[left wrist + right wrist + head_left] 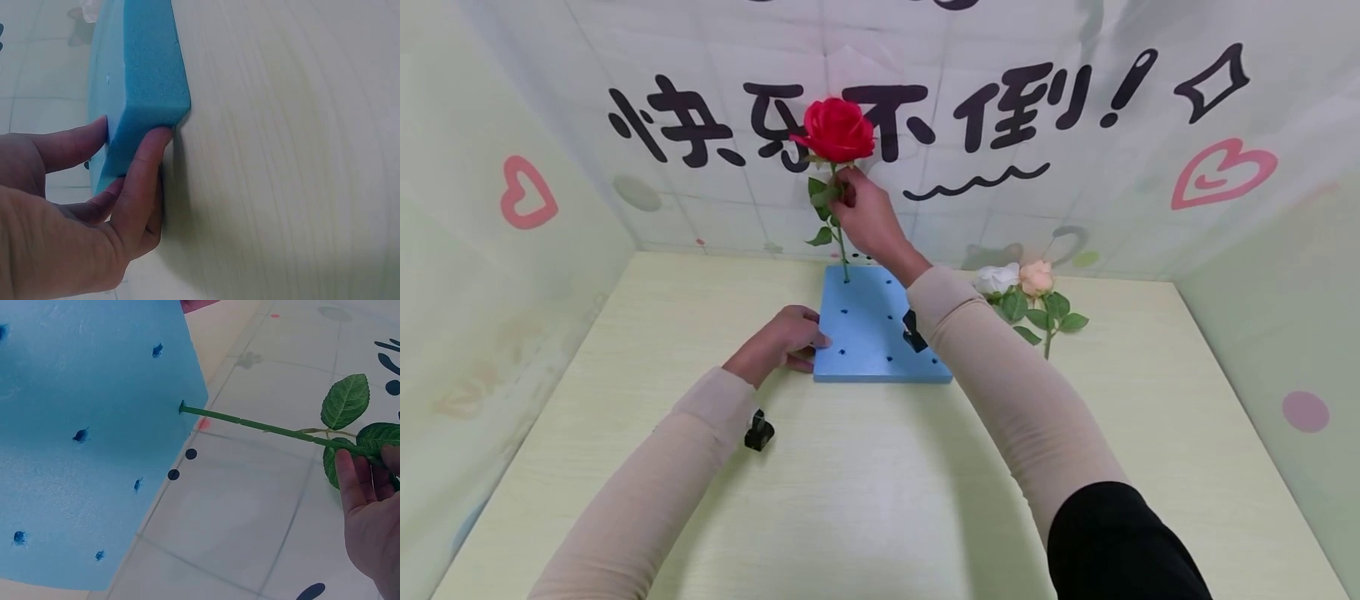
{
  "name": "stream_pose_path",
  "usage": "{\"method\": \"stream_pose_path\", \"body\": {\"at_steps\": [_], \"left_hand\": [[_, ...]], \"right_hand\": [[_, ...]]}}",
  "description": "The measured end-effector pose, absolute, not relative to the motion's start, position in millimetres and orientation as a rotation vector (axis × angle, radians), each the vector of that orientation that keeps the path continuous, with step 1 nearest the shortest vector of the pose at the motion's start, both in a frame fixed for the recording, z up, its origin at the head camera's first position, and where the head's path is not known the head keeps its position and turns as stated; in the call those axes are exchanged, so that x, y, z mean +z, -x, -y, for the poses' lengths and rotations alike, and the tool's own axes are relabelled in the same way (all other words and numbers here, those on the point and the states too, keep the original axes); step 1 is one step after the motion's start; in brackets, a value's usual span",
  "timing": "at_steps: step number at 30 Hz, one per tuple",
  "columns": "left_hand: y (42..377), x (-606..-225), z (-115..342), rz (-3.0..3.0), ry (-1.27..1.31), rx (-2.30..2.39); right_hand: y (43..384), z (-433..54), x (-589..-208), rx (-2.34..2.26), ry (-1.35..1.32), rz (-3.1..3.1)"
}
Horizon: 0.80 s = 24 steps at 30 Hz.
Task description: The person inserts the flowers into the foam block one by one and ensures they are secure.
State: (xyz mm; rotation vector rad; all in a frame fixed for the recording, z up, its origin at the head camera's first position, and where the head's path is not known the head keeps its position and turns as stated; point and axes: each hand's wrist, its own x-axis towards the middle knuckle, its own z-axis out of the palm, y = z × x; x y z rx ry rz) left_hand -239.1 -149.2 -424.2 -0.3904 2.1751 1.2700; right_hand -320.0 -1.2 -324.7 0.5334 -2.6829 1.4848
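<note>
A red rose (pixel 837 131) stands nearly upright, the lower end of its green stem (pixel 250 423) in the far-left hole of a blue foam board (pixel 867 333). High on that stem, just below the bloom, my right hand (pixel 871 212) pinches it beside the leaves (pixel 345 402). My left hand (pixel 787 337) holds the board's left edge. In the left wrist view its thumb (pixel 78 144) lies on the upper face and the fingers (pixel 139 181) press against the side. Several other holes show in the board.
Right of the board, partly behind my right forearm, lie a white rose (pixel 997 278) and a peach rose (pixel 1036 277) with green leaves. A printed backdrop (pixel 760 217) rises behind the pale wooden table (pixel 865 483). Black wrist cameras sit by both sleeves.
</note>
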Motion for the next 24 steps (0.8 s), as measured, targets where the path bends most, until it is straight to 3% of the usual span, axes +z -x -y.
{"method": "stream_pose_path", "body": {"at_steps": [24], "left_hand": [[239.3,-422.5,149.8,-2.171,0.410,1.253]], "right_hand": [[320.8,-5.3,-331.0,1.308,-0.595,2.695]]}}
